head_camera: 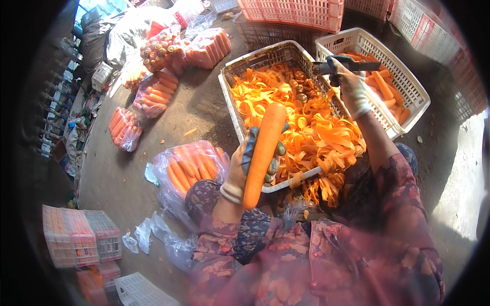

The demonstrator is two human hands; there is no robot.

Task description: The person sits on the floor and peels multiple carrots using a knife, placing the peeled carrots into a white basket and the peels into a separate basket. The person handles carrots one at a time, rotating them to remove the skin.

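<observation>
My left hand (236, 172), in a white knit glove with dark-coated fingers, grips a large orange carrot (266, 153) lengthwise. The carrot's surface looks smooth, and it is held over the near left rim of a crate of peelings. In my right hand (353, 90), gloved alike, is a black hand peeler (325, 68), raised above the gap between two crates and well apart from the carrot. Long curled carrot peelings (317, 130) and several cut carrot tops heap up in the dirty white plastic crate (233, 111), some spilling over its near right corner.
A white crate (415, 95) at the right holds carrots (383, 86). By my left knee lies an open plastic bag of carrots (193, 168). Several bagged carrot bundles (155, 95) lie farther left on the concrete floor (180, 118). Stacked crates (294, 15) stand at the back.
</observation>
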